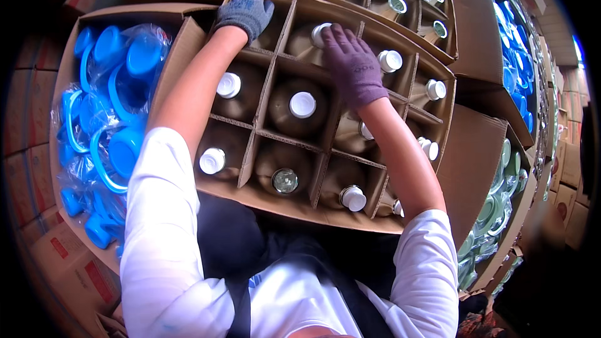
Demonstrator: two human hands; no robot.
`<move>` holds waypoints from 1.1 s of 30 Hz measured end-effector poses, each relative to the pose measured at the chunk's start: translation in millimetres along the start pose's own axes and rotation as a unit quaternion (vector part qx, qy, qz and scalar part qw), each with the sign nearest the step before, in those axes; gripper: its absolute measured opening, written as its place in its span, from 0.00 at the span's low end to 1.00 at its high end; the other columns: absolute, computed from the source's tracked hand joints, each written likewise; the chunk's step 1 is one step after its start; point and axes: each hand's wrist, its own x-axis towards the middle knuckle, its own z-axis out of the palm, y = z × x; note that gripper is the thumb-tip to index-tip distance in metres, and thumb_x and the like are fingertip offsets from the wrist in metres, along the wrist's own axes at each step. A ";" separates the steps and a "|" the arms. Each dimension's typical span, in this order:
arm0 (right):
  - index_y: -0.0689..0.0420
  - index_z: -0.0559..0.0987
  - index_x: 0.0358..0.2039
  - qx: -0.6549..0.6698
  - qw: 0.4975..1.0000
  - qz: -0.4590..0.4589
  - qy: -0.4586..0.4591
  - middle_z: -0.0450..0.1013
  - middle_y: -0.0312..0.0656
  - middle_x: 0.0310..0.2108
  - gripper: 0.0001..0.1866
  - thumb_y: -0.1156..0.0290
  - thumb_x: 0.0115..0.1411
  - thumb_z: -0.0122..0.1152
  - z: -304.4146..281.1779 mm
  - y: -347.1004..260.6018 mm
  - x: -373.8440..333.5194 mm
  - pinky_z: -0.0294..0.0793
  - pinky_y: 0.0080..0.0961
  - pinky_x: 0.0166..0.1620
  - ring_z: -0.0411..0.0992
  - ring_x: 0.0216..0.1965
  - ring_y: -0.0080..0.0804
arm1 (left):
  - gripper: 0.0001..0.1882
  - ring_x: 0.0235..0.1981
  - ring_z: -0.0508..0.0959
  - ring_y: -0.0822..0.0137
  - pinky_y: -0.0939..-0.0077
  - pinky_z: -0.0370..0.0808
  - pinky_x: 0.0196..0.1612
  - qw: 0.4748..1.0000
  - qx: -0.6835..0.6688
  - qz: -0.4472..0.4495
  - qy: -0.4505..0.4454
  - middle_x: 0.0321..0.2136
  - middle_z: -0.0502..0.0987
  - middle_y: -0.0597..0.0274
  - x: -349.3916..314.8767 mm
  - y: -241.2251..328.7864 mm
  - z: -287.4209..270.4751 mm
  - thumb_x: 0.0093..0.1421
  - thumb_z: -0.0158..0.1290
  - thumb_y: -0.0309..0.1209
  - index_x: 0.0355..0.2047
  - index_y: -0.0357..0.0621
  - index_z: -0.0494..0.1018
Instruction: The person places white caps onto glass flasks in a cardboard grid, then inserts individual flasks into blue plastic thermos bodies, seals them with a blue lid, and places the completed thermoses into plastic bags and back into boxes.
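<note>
A divided cardboard box [294, 203] lies in front of me. Large clear bottles stand in its compartments, most with white caps, such as the middle bottle cap [302, 105]. One near bottle [285, 180] shows a bare round mouth. My left hand [244, 15], in a grey-blue glove, is curled over the far left corner compartment; whatever is under its fingers is hidden. My right hand [354, 67], in a purple glove, lies with fingers stretched out over the far row. Its fingertips are beside a white cap [318, 35], seeming to touch it.
On the left, an open carton [178, 62] holds blue plastic pieces [128, 150] in clear wrap. Beyond the box, another divided carton [375, 15] holds uncapped bottles. At right, cartons hold green plastic pieces [485, 219] and blue ones [514, 56]. Stacked cartons [69, 263] stand at lower left.
</note>
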 end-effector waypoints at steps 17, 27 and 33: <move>0.52 0.58 0.64 0.000 0.989 0.069 -0.129 0.51 0.46 0.68 0.38 0.54 0.56 0.58 9.8 25.0 -7.3 0.51 0.48 0.64 0.43 0.68 0.59 | 0.31 0.64 0.58 0.50 0.54 0.53 0.65 0.954 -0.133 0.194 0.183 0.63 0.57 0.52 -274.9 -26.0 -58.1 0.58 0.55 0.41 0.60 0.50 0.62; 0.47 0.61 0.64 0.196 0.964 0.176 -0.029 0.47 0.47 0.69 0.35 0.68 0.56 0.62 -101.4 -68.8 -155.7 0.44 0.42 0.67 0.41 0.69 0.50 | 0.47 0.60 0.60 0.46 0.51 0.58 0.61 0.955 -0.035 -0.230 0.184 0.58 0.62 0.47 -561.6 -210.6 -56.4 0.46 0.62 0.53 0.63 0.52 0.57; 0.50 0.68 0.60 0.264 0.957 0.119 0.006 0.49 0.51 0.67 0.30 0.73 0.56 0.62 -176.7 -141.6 -197.9 0.48 0.39 0.67 0.43 0.69 0.50 | 0.14 0.31 0.79 0.53 0.63 0.74 0.35 0.906 -0.096 -0.343 0.230 0.31 0.80 0.57 -536.4 -253.7 -31.0 0.57 0.54 0.45 0.36 0.50 0.77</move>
